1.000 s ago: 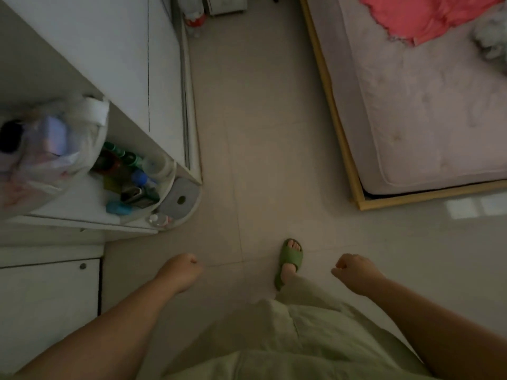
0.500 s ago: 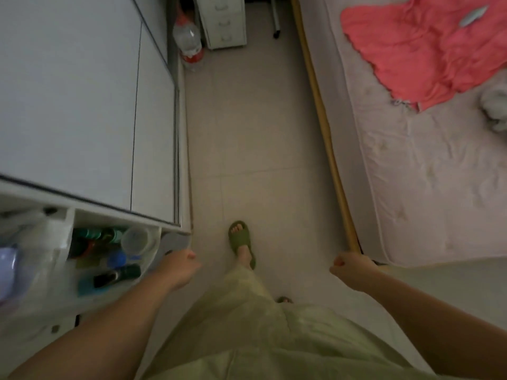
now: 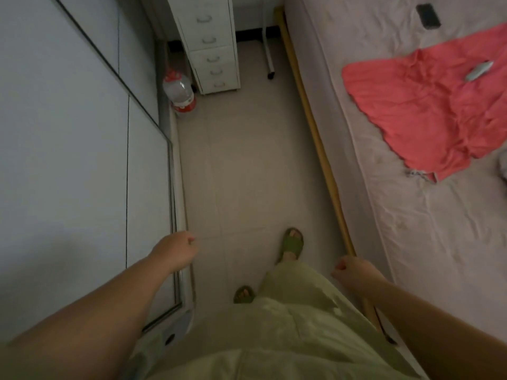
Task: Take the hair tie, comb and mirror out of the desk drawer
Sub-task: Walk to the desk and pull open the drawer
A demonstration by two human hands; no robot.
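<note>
- The bed [image 3: 428,215] fills the whole right side from twelve round to four o'clock, a coral cloth [image 3: 439,113] spread on its mattress, a dark flat item near the top edge.
- The wardrobe [image 3: 68,133] walls off the left, from seven up to eleven o'clock, its pale doors shut.
- Between them runs a narrow strip of tiled floor [image 3: 241,174], straight up toward twelve.
- At twelve o'clock stands a white drawer unit [image 3: 211,50], upright, handles stacked one above another, every drawer closed; my guess is the hair tie, comb and mirror are in there, none visible.
- A clear bottle [image 3: 179,91] with a red label sits just left of it.
- Left hand [image 3: 175,253], curled into a loose fist, holding nothing, at eight o'clock by the wardrobe edge.
- Right hand [image 3: 354,272], clenched and empty too, at four o'clock beside the bed frame.
- Both hands are well short of the drawers; the left looks marginally nearer.
</note>
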